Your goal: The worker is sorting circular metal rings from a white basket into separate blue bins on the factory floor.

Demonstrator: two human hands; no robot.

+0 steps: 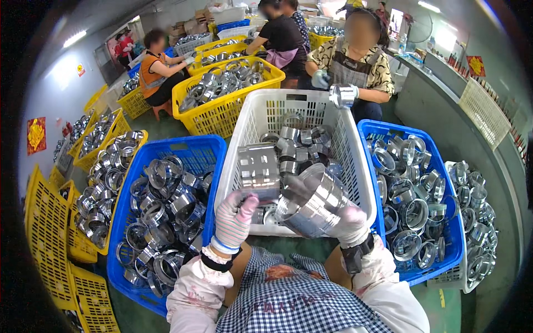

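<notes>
in the head view, the left hand in a pale striped glove is half curled at the near edge of a blurred silver metal cylinder, and i cannot tell whether it grips it. the right hand in a pale glove is closed on the right end of a tilted stack of shiny silver metal rings, above the near part of a white rectangular plastic basket.

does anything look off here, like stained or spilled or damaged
The white sleeves look soiled: reddish smudges show on both near the wrists, standing out against the pale fabric. No spill or clear damage stands out otherwise.
</notes>
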